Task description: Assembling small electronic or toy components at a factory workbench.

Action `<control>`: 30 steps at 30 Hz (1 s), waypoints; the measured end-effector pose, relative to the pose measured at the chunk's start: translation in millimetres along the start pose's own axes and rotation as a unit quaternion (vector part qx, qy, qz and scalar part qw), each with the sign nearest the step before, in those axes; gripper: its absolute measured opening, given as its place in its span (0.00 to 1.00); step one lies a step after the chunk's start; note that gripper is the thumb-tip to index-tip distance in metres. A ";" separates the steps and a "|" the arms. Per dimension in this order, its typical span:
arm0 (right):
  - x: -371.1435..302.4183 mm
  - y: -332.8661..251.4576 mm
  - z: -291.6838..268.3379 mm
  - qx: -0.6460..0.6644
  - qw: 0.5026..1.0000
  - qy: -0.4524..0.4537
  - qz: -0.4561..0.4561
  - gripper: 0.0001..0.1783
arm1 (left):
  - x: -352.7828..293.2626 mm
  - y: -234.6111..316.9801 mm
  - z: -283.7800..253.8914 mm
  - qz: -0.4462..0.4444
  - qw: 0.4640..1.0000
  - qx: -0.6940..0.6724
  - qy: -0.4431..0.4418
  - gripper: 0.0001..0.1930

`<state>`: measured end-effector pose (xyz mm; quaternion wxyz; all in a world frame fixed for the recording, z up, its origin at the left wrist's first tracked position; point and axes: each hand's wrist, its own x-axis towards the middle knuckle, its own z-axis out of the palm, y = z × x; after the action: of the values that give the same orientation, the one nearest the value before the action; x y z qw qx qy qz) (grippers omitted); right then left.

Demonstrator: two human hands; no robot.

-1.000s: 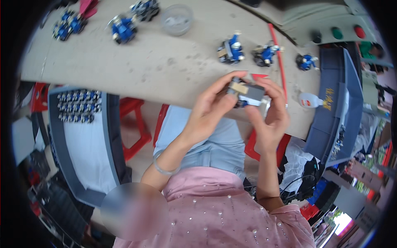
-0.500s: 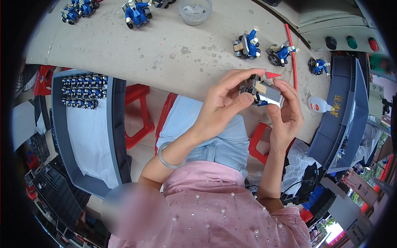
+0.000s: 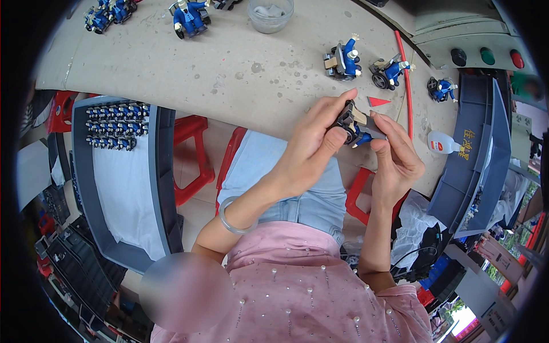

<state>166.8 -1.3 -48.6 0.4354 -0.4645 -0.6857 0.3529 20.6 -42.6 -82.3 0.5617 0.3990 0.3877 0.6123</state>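
My left hand [image 3: 311,140] is closed round a small figurine in a wheelchair [image 3: 354,128], with blue clothing, dark wheels and a tan panel at its back. The fingertips press on its upper edge and the thumb on its lower side. My right hand [image 3: 397,157] pinches a flat grey piece [image 3: 372,127] between thumb and fingers, against the figurine's right side; whether the piece is loose or part of it I cannot tell. Just beyond my right fingers lies a red triangular piece [image 3: 378,102]. Similar wheelchair figurines [image 3: 347,59] stand farther off on the bench.
A red strip [image 3: 408,94] runs along the grey bench [image 3: 171,68] at right, near a white squeeze bottle [image 3: 442,143]. A clear tub [image 3: 270,17] stands at the back. On my left, a grey crate [image 3: 164,188] holds rows of figurines. Red stools [image 3: 197,163] are below.
The figurine has been turned in my hands, and the flat piece that shone brightly now looks dark grey. My right hand has shifted slightly right and down.
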 end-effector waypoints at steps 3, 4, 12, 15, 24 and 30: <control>-2.3 -0.9 2.6 0.003 1.000 0.001 -0.008 0.17 | 1.6 0.7 1.2 0.060 0.993 0.103 0.014 0.27; -2.3 -3.7 2.4 0.002 1.000 0.001 -0.009 0.17 | 2.3 1.1 1.3 0.081 0.990 0.114 0.005 0.26; 1.7 -7.1 1.8 0.031 0.999 -0.025 0.034 0.15 | 0.5 -1.2 10.7 0.100 0.981 0.159 0.041 0.29; 4.3 -9.3 1.4 0.029 0.998 -0.037 0.046 0.15 | 1.8 -1.7 11.1 0.108 0.978 0.174 0.040 0.29; 5.4 -6.2 0.8 0.026 0.998 -0.040 0.029 0.15 | 3.5 4.9 10.6 0.097 0.976 0.195 0.016 0.30; 4.0 -14.6 4.4 0.013 0.999 -0.017 0.049 0.16 | 1.0 0.8 1.5 0.050 0.993 0.112 -0.006 0.29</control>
<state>157.1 -2.5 -36.2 0.4116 -0.4856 -0.6652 0.3902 21.6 -41.6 -81.0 0.4850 0.4817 0.4298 0.5899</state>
